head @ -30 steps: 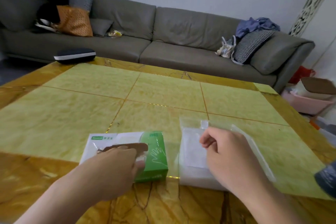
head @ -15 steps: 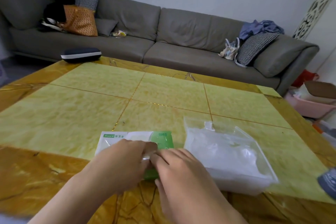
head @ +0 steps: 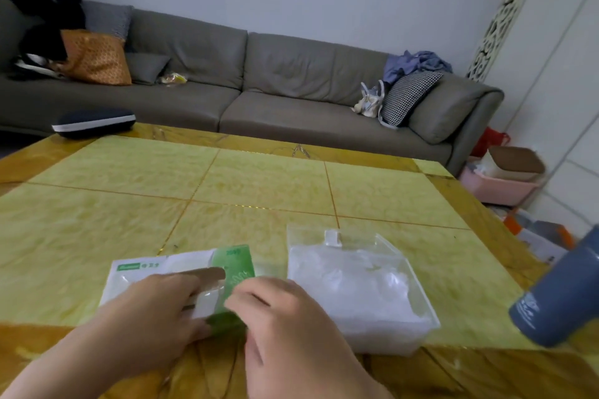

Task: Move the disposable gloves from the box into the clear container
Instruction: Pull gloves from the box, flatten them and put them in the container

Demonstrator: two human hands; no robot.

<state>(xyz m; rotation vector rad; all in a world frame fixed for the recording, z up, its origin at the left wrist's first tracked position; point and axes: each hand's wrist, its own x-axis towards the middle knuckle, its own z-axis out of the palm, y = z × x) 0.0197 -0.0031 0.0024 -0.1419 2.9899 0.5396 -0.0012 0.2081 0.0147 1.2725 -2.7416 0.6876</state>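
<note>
A white and green glove box [head: 181,264] lies flat near the table's front edge. My left hand [head: 152,317] rests on top of it, fingers stretched toward the brown-edged opening, where a bit of clear plastic glove [head: 207,298] shows. My right hand [head: 285,330] has come in from the right with its fingers curled, and its fingertips pinch at that glove by the green end of the box. Just right of the box stands the clear container [head: 418,311]. Its lid [head: 334,236] is tipped open at the back, and a heap of whitish gloves [head: 350,285] lies inside.
A grey-blue cup [head: 557,295] stands at the table's right edge. A dark flat case [head: 94,121] lies at the far left corner. Behind the yellow table [head: 259,185] runs a grey sofa [head: 259,84] with cushions; a pink tub [head: 496,186] sits on the floor at right.
My right hand left the clear container and moved left to the opening of the glove box, beside my left hand. The left hand stayed on the box.
</note>
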